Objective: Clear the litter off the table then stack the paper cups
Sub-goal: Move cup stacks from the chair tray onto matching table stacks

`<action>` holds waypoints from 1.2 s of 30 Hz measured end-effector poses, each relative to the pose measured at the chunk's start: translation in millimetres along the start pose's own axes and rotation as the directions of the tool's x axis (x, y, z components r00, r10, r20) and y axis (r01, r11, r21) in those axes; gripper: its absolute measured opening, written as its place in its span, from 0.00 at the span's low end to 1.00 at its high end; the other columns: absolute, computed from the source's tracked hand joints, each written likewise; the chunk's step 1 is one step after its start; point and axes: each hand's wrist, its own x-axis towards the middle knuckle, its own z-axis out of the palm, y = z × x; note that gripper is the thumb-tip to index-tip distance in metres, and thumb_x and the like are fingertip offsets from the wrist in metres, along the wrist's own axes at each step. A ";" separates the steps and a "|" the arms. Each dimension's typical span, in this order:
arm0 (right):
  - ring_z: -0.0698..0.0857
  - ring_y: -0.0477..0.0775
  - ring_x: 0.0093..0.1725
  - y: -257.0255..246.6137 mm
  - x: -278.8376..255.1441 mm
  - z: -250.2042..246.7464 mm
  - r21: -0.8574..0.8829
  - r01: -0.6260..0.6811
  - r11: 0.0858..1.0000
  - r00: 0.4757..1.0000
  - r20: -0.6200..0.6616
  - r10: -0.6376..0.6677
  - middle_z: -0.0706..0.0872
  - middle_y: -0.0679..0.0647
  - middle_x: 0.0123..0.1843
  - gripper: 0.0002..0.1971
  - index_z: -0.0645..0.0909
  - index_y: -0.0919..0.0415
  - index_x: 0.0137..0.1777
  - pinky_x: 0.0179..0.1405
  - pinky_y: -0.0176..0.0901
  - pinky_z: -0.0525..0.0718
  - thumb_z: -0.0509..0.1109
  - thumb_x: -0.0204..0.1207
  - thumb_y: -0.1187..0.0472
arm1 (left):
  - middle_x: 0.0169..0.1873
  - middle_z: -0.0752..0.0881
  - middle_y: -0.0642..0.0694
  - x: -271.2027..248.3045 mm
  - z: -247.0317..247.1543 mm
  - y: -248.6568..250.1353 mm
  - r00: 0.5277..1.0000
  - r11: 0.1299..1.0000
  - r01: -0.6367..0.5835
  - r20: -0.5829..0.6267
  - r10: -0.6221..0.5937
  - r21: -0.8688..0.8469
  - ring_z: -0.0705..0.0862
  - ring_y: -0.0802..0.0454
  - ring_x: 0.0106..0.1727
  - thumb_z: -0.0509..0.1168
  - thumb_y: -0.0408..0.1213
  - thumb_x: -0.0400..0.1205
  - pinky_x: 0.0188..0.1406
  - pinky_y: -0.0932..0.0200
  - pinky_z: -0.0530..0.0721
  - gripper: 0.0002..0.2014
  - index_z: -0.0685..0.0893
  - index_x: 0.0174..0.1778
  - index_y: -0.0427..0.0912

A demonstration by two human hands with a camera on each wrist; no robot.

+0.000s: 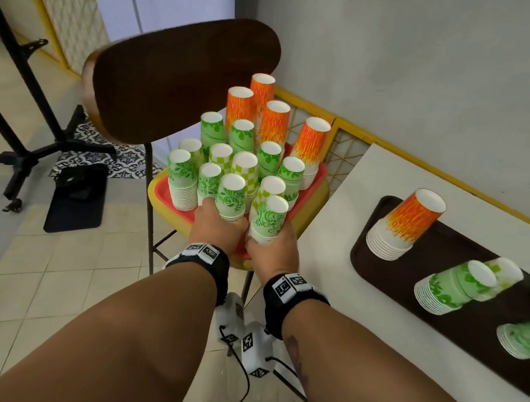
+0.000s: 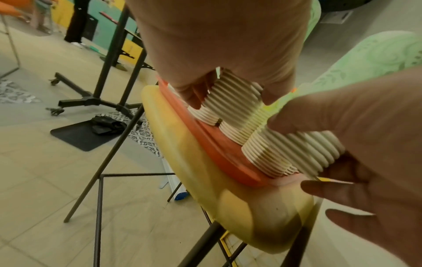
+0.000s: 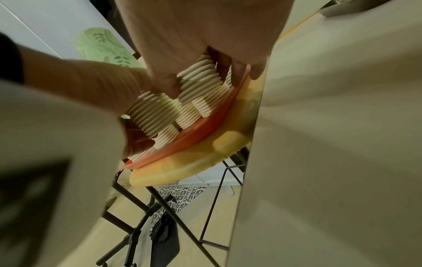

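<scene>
Many upturned stacks of paper cups, green ones (image 1: pixel 182 177) and orange ones (image 1: pixel 275 121), stand on a red tray (image 1: pixel 311 185) on a yellow chair seat (image 1: pixel 165 211). My left hand (image 1: pixel 218 224) grips the ribbed base of a green floral stack (image 1: pixel 231 198) at the tray's near edge. Beside it, my right hand (image 1: pixel 272 244) grips another green floral stack (image 1: pixel 270 219), tilted slightly. In the left wrist view my fingers (image 2: pixel 189 94) curl round white cup rims (image 2: pixel 233 97). The right wrist view shows my fingers (image 3: pixel 169 84) round the rims (image 3: pixel 200 77) likewise.
A white table (image 1: pixel 363 273) at right carries a brown tray (image 1: pixel 445 248) with an upright orange stack (image 1: pixel 406 222) and green stacks (image 1: pixel 454 288) lying on their sides. The chair's dark backrest (image 1: pixel 178 81) rises behind the cups. A black stand base (image 1: pixel 37 155) sits on the tiled floor at left.
</scene>
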 end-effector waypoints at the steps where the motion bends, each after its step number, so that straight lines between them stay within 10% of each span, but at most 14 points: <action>1: 0.87 0.63 0.52 -2.3 0.7 -5.0 0.014 0.007 1.000 1.000 -0.018 -0.007 0.85 0.55 0.54 0.33 0.75 0.56 0.61 0.47 0.57 0.88 0.76 0.58 0.40 | 0.54 0.86 0.44 -4.0 -3.5 7.1 1.000 1.000 -0.019 0.003 0.019 0.009 0.86 0.41 0.54 0.66 0.60 0.58 0.59 0.43 0.86 0.34 0.76 0.59 0.48; 6: 0.87 0.60 0.53 -11.1 3.1 -36.2 0.025 0.026 0.999 0.999 -0.040 -0.025 0.84 0.55 0.55 0.33 0.76 0.58 0.59 0.49 0.56 0.89 0.80 0.57 0.45 | 0.52 0.84 0.46 -17.9 -14.8 32.5 0.985 0.987 -0.159 0.068 0.160 -0.024 0.81 0.47 0.52 0.75 0.48 0.72 0.55 0.54 0.76 0.29 0.73 0.65 0.41; 14: 0.89 0.52 0.52 0.0 11.0 -141.6 0.097 0.137 0.986 0.969 -0.219 -0.114 0.86 0.51 0.51 0.31 0.77 0.51 0.55 0.50 0.54 0.89 0.76 0.56 0.35 | 0.48 0.89 0.51 -61.2 36.4 113.3 0.889 0.911 -0.376 0.212 0.407 -0.169 0.86 0.47 0.48 0.78 0.60 0.68 0.55 0.50 0.83 0.29 0.77 0.60 0.53; 19: 0.87 0.53 0.57 18.5 1.7 -261.2 0.147 0.166 0.975 0.901 -0.424 -0.090 0.86 0.52 0.57 0.29 0.75 0.55 0.62 0.57 0.49 0.86 0.81 0.63 0.48 | 0.45 0.89 0.52 -120.7 102.4 178.6 0.804 0.858 -0.446 0.307 0.510 -0.255 0.88 0.49 0.46 0.79 0.53 0.66 0.52 0.51 0.85 0.28 0.80 0.58 0.46; 27: 0.87 0.56 0.57 133.0 16.7 -411.9 0.074 -0.016 0.997 0.814 -0.579 0.055 0.87 0.50 0.56 0.27 0.76 0.53 0.60 0.60 0.56 0.85 0.80 0.63 0.47 | 0.44 0.84 0.51 -221.3 198.2 214.9 0.736 0.821 -0.475 0.367 0.568 -0.316 0.83 0.53 0.45 0.77 0.46 0.75 0.47 0.60 0.79 0.17 0.76 0.50 0.48; 31: 0.87 0.60 0.57 204.0 29.3 -429.8 0.067 -0.145 0.987 0.802 -0.576 0.157 0.87 0.52 0.56 0.27 0.77 0.55 0.60 0.60 0.57 0.85 0.81 0.64 0.49 | 0.51 0.88 0.52 -243.8 236.4 204.7 0.715 0.822 -0.474 0.407 0.568 -0.315 0.87 0.49 0.55 0.76 0.55 0.69 0.60 0.48 0.85 0.30 0.78 0.63 0.46; 36: 0.87 0.58 0.54 254.5 46.1 -412.8 0.147 -0.198 0.969 0.817 -0.522 0.246 0.86 0.52 0.53 0.28 0.76 0.55 0.58 0.54 0.57 0.88 0.78 0.59 0.48 | 0.52 0.86 0.55 -262.0 262.4 208.5 0.710 0.824 -0.489 0.417 0.567 -0.288 0.85 0.53 0.54 0.78 0.49 0.74 0.55 0.56 0.80 0.29 0.77 0.67 0.45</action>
